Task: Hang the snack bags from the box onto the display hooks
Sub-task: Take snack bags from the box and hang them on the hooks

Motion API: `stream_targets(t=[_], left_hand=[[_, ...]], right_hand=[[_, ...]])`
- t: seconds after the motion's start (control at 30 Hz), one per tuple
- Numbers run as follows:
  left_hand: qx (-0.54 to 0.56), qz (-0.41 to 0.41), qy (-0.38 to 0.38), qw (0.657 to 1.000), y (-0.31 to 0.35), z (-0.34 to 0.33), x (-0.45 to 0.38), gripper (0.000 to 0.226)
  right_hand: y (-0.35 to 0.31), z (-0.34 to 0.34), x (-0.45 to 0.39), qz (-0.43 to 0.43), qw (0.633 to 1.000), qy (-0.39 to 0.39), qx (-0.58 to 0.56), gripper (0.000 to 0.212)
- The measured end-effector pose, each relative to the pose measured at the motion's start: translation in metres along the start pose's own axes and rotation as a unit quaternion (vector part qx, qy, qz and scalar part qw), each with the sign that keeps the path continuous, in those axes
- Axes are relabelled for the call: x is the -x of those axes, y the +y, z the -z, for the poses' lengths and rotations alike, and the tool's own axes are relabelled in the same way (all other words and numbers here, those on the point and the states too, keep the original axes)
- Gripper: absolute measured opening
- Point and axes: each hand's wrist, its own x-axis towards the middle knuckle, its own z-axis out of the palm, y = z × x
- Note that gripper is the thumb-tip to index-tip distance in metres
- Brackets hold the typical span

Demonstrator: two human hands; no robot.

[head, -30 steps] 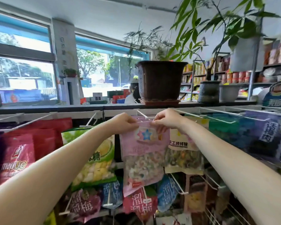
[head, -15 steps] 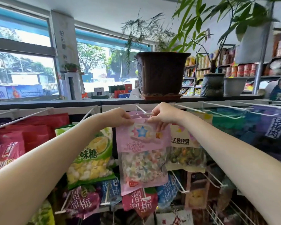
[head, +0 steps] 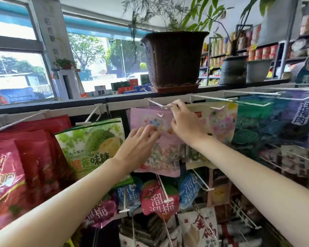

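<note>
A pink snack bag with a blue star hangs from a white display hook at the middle of the top rail. My left hand lies flat against the bag's front, fingers spread, holding nothing. Higher up, my right hand covers the bag's upper right corner, and its fingertips pinch the front tip of the hook. The box of snack bags is out of view.
A green durian candy bag hangs to the left, red bags beyond it. A cream bag and blue-green bags hang to the right. Lower hooks carry plum bags. A brown plant pot stands on the ledge above.
The pink bag now hangs further back on the hook. My left hand let go of its top corner and dropped flat onto its front. My right hand shifted to the hook's tip.
</note>
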Motion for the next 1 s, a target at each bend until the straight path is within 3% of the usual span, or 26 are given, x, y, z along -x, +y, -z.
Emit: stream_targets(t=[0.07,0.2,0.3,0.4,0.47,0.63,0.73,0.83,0.93,1.0], left_hand=[[0.014,-0.015,-0.02,1.0,0.007,-0.002,0.012,0.052],[0.05,-0.038,-0.025,0.998,0.022,0.011,0.047,0.046],[0.076,-0.071,-0.033,0.994,0.035,0.021,0.107,0.04],[0.09,-0.119,-0.066,0.987,0.042,0.028,0.196,0.041],[0.117,-0.105,-0.123,0.98,0.039,0.023,0.267,0.047],[0.152,-0.103,-0.275,0.944,0.04,0.003,0.442,0.047],[0.18,-0.072,-0.314,0.929,0.052,-0.019,0.528,0.055],[0.184,-0.036,-0.412,0.892,0.076,-0.05,0.609,0.067],[0.176,-0.015,-0.496,0.85,0.104,-0.082,0.693,0.062],[0.157,0.003,-0.528,0.835,0.122,-0.111,0.734,0.062]], right_hand=[[-0.007,0.001,0.02,-0.006,1.0,0.026,0.0,0.026],[-0.023,-0.01,0.07,-0.06,0.998,-0.015,0.007,0.02],[-0.049,-0.024,0.115,-0.096,0.984,-0.139,0.055,0.026],[-0.099,-0.042,0.167,-0.081,0.944,-0.288,0.136,0.022],[-0.14,-0.064,0.202,-0.069,0.918,-0.362,0.145,0.019],[-0.235,-0.146,0.29,-0.09,0.858,-0.504,0.03,0.022],[-0.275,-0.22,0.368,-0.11,0.808,-0.579,-0.014,0.023],[-0.302,-0.295,0.457,-0.118,0.749,-0.65,-0.037,0.024],[-0.332,-0.358,0.537,-0.167,0.718,-0.673,-0.061,0.027],[-0.346,-0.408,0.585,-0.207,0.725,-0.654,-0.065,0.026]])
